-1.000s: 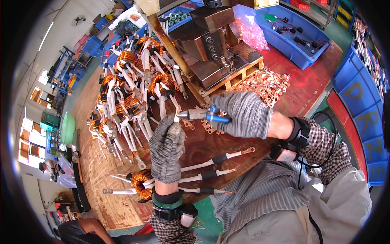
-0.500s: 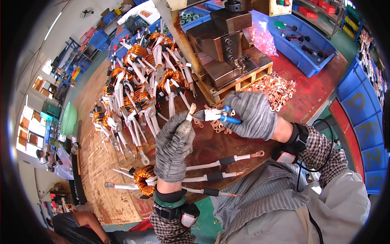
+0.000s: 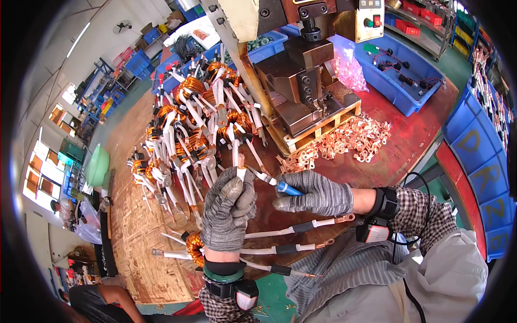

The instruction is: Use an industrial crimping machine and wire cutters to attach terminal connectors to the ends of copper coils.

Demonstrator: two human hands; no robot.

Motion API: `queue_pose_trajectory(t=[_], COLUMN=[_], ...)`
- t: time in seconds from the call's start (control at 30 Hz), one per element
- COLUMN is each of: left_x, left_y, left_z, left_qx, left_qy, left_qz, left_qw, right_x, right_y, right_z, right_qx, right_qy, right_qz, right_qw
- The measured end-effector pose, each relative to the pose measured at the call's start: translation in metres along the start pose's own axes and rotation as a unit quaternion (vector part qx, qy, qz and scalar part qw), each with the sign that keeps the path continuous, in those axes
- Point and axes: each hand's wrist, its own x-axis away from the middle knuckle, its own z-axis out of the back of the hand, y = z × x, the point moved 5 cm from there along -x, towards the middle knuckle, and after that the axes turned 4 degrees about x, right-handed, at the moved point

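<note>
My left hand (image 3: 230,207), in a grey knit glove, is closed around a white cable whose bare copper strands (image 3: 240,161) stick up above the fingers. My gloved right hand (image 3: 319,195) grips blue-handled pliers (image 3: 289,188). Their metal jaws (image 3: 261,175) point left, close to the cable end; whether they touch it I cannot tell. Below my left hand lies a copper-wound ring coil (image 3: 194,248), partly hidden by the wrist. White cables with black sleeves (image 3: 285,248) run right from it, and a copper lug (image 3: 344,218) caps the upper one.
A heap of wound coils with white leads (image 3: 186,145) covers the table's far left. Behind my hands stands a metal press (image 3: 304,81), with loose copper lugs (image 3: 350,140) piled at its base. A blue bin (image 3: 398,81) holds wired parts. Another person's arm (image 3: 118,299) shows at lower left.
The pliers have swung to a downward slant, and my right hand has moved lower and slightly left. My left hand still holds the cable, slightly lower. The whole view has shifted a little.
</note>
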Motion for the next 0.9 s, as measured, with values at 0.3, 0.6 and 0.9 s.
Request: queue_pose_trajectory(t=[0.3,0.6,0.9], left_x=[0.005,0.011,0.029], left_y=[0.006,0.04,0.063], left_z=[-0.001,-0.035,-0.063], left_qx=[-0.002,-0.23,-0.583], left_qy=[0.025,0.047,0.167], left_qz=[-0.05,-0.201,-0.469], left_qw=[0.998,0.951,0.642], right_x=[-0.005,-0.003,-0.001], right_y=[0.0,-0.028,-0.032], right_z=[-0.002,0.011,0.009], right_qx=[0.01,0.245,0.244], right_qy=[-0.028,0.076,0.063], right_qz=[-0.013,0.085,0.07], right_qw=[0.999,0.963,0.965])
